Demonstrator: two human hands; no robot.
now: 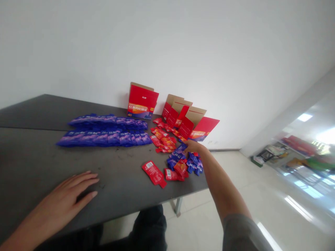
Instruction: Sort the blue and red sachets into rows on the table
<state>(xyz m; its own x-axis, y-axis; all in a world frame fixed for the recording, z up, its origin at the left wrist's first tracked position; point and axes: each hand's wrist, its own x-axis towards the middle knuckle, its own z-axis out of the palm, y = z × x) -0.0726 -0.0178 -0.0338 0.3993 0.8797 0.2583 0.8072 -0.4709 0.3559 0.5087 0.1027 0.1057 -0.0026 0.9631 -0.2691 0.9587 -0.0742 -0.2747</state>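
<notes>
One empty left hand lies palm down and relaxed on the bench. Further in, the small blue pouches sit close to the right edge; a brush from the right forearm could tip them onto the floor. The right hand is at a larger blue pouch, which a red-orange pouch seems to overlap, so lifting might drag both. Just behind, the open boxes could be knocked by its knuckles.

Its fingertips are masked, so I cannot tell whether it grips. Flaps hide the boxes' insides, and the distant clutter is blurred.
</notes>
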